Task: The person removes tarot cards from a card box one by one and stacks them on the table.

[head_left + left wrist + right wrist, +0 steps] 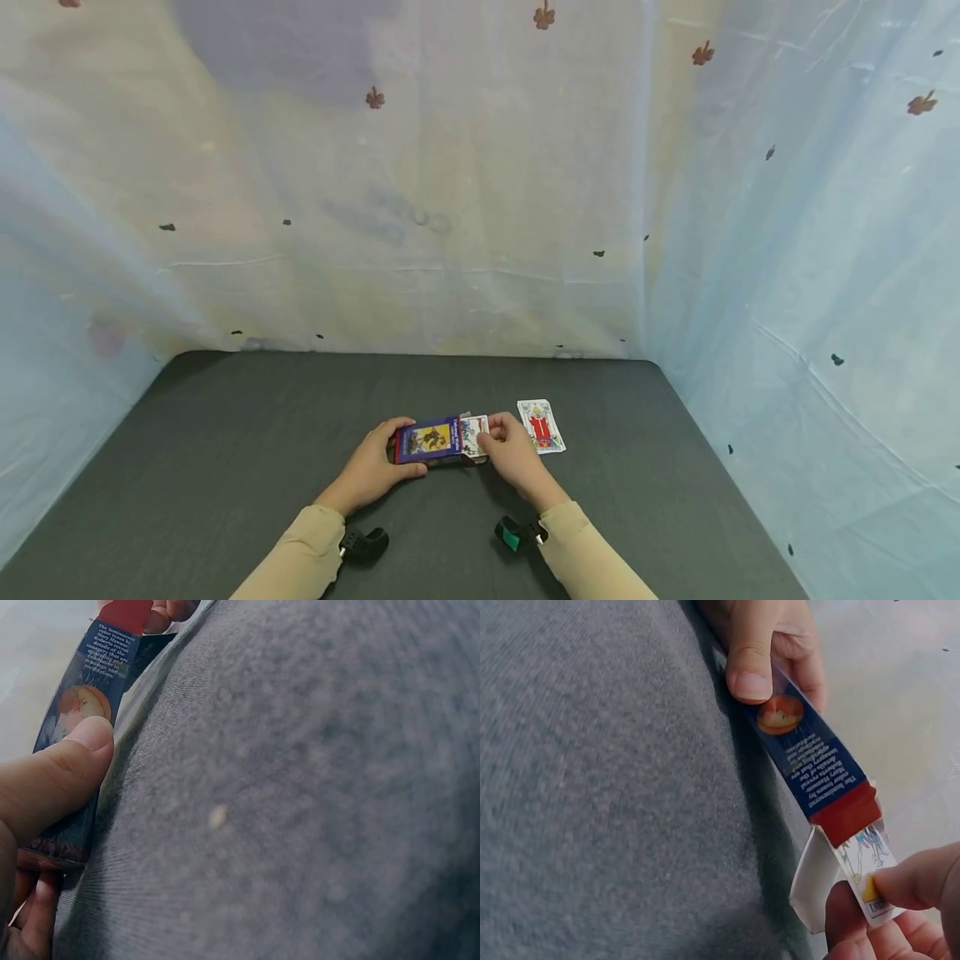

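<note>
A dark blue card box (429,441) with a yellow picture lies sideways near the middle of the table. My left hand (377,462) grips its left end, the thumb pressed on the narrow printed side, as the left wrist view shows. At the right end the flaps stand open, and a stack of cards (865,862) sticks partway out. My right hand (514,454) pinches the outer end of that stack between thumb and fingers. Just beyond this hand lies a second stack of cards (542,427), face up with a red figure on top.
The dark grey table (247,417) runs back to a pale, patterned curtain (465,183) that also hangs along both sides. Black wrist devices (365,544) sit under the sleeves. A small pale speck (218,817) shows on the cloth.
</note>
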Demonstrator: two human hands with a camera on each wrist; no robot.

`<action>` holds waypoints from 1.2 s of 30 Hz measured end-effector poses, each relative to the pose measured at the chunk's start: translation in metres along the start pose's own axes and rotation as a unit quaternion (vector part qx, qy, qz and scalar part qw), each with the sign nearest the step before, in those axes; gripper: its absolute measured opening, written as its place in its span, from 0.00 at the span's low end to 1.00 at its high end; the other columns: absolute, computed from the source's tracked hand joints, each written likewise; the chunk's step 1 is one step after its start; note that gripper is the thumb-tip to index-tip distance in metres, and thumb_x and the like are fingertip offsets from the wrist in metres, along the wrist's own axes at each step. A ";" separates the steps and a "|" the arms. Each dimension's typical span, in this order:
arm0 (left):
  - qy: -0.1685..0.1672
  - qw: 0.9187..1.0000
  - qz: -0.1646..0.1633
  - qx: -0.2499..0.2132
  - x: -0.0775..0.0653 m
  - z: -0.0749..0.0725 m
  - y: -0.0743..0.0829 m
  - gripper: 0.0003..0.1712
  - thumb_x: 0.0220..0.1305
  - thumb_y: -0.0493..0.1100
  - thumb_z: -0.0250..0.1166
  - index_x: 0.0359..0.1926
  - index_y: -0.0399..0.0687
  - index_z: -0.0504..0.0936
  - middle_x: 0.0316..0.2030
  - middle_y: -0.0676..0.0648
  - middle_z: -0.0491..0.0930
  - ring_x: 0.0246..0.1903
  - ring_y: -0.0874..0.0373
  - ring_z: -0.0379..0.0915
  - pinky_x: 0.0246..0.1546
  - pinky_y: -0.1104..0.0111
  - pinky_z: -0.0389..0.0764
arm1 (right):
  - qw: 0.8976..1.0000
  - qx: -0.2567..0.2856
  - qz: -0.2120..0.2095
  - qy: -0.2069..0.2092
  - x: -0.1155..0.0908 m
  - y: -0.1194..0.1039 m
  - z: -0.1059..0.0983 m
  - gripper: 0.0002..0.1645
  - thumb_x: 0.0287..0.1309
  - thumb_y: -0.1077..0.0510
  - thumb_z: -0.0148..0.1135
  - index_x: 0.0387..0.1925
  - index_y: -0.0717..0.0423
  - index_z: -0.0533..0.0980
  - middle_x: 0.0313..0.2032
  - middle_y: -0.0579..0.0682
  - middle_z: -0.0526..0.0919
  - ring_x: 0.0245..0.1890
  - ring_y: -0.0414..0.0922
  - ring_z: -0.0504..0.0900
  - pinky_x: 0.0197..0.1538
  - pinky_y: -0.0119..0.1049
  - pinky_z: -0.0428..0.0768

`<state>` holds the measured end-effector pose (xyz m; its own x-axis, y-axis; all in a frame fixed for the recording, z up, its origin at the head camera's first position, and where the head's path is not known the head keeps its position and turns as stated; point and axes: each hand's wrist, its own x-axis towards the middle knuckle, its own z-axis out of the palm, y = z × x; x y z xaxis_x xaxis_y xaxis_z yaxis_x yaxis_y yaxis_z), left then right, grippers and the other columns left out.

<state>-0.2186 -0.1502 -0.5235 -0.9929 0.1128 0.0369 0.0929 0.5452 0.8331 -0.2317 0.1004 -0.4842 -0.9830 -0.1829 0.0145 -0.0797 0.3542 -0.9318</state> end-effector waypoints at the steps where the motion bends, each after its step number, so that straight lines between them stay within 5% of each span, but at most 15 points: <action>1: 0.000 1.000 -0.001 -0.001 0.000 0.000 0.000 0.46 0.45 0.55 0.79 0.65 0.59 0.69 0.57 0.49 0.71 0.54 0.53 0.69 0.52 0.53 0.72 | 1.000 -0.002 -0.002 0.001 0.000 0.000 0.000 0.16 0.64 0.62 0.59 0.50 0.67 0.70 0.33 0.58 0.79 0.26 0.42 0.72 0.27 0.34 0.70; 22: 0.003 1.000 0.010 0.010 0.000 0.001 0.002 0.45 0.45 0.55 0.79 0.65 0.60 0.69 0.57 0.51 0.71 0.54 0.53 0.68 0.51 0.54 0.72 | 1.000 -0.023 -0.008 0.010 -0.002 0.017 -0.010 0.28 0.60 0.65 0.58 0.61 0.64 0.66 0.26 0.48 0.75 0.20 0.39 0.66 0.23 0.31 0.66; 36: 0.007 1.000 0.012 0.018 0.000 0.004 -0.004 0.46 0.45 0.58 0.78 0.65 0.61 0.68 0.58 0.51 0.71 0.54 0.54 0.68 0.51 0.53 0.72 | 0.999 -0.046 -0.023 -0.001 -0.005 0.020 -0.012 0.24 0.63 0.64 0.56 0.61 0.56 0.71 0.24 0.47 0.70 0.19 0.40 0.64 0.22 0.32 0.66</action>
<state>-0.2184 -0.1493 -0.5287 -0.9914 0.1143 0.0640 0.1184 0.5725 0.8113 -0.2303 0.1190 -0.4988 -0.9778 -0.2024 0.0549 -0.1389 0.4292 -0.8925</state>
